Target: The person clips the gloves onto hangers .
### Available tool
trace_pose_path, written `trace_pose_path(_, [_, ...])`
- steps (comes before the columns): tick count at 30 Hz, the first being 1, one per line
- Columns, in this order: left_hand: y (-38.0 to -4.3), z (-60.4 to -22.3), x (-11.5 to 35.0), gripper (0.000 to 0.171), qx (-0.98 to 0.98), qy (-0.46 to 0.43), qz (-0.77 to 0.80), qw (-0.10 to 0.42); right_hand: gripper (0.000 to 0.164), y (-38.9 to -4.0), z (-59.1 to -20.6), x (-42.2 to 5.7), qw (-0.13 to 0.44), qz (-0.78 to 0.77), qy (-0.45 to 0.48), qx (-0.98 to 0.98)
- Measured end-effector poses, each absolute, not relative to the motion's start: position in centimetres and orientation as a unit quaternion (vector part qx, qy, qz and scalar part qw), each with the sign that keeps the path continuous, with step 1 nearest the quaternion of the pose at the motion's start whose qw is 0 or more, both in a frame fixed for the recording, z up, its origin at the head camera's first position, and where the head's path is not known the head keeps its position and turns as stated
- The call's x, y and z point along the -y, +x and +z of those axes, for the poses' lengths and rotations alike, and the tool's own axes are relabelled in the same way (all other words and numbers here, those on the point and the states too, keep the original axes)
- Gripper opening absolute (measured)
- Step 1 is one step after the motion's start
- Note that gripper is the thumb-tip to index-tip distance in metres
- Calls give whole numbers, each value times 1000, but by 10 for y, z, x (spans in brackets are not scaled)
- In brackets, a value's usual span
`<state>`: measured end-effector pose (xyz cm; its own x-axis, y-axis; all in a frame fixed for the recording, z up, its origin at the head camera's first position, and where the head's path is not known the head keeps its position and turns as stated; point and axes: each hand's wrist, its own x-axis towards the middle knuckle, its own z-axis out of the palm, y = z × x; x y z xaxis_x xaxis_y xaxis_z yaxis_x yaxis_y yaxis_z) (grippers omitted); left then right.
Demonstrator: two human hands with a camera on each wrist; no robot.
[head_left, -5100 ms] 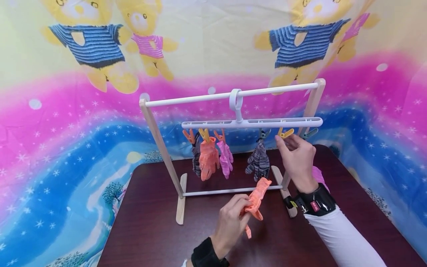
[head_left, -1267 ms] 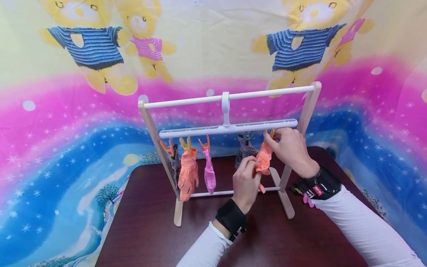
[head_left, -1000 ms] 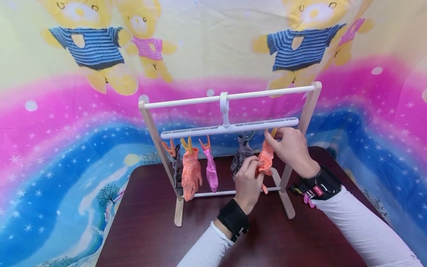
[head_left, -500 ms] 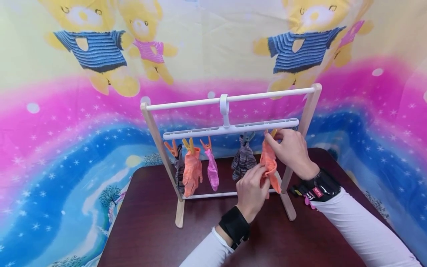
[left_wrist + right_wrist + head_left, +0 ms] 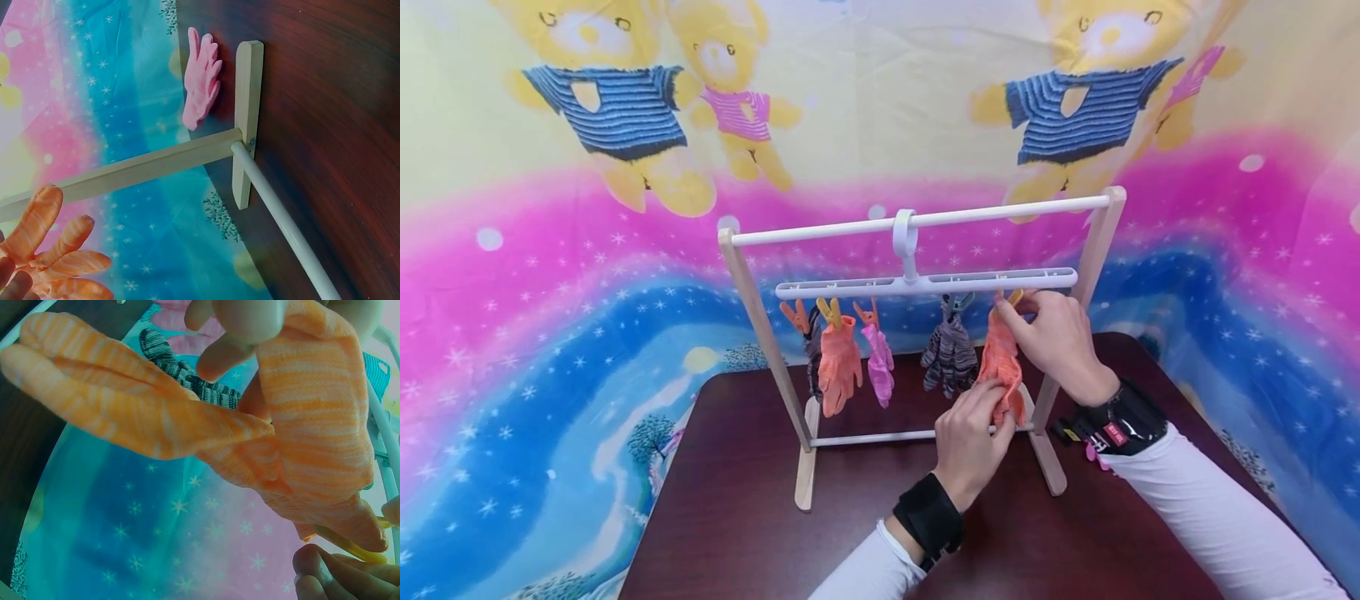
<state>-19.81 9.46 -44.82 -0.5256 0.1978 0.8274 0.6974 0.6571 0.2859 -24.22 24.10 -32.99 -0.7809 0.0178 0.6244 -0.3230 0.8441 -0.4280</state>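
My right hand (image 5: 1060, 337) pinches a yellow clothespin (image 5: 1015, 297) under the right half of the white hanger (image 5: 865, 287). The top of an orange striped glove (image 5: 1000, 350) is at that clothespin, and its fingers hang down. My left hand (image 5: 970, 442) holds the glove's lower part between thumb and fingers. The right wrist view shows the glove (image 5: 319, 406) close up, with part of it folded over and the yellow clothespin (image 5: 350, 544) at its end. In the left wrist view the glove's fingers (image 5: 72, 259) spread beside my fingertips.
Left on the hanger, clothespins hold a dark glove (image 5: 813, 350), an orange glove (image 5: 839, 367) and a pink glove (image 5: 880, 367). Another dark glove (image 5: 950, 358) hangs beside my hands. The wooden rack (image 5: 763, 333) stands on a dark table (image 5: 722, 517). A pink glove (image 5: 203, 78) lies beyond the rack's foot.
My left hand has brought the orange glove up to the yellow clothespin that my right hand holds. Lately the glove's fingers have unfolded downward, and the hanger's left end has swung slightly up and right.
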Motion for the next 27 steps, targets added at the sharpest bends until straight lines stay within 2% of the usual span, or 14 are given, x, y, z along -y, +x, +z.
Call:
trace_pose_path(10, [-199,-455,-86,44,824,-295,-279,395,38,-238,-343,-241,306,268,80,910])
trace_pose_path(17, [-196,-460,-77,44,843,-303,-257,364,32,-231,-356,-243,322,270,83,904])
trace_pose_path(27, [-191,-478,-58,40,858,-293,-263,330,30,-218,-371,-249,312,279,82,905])
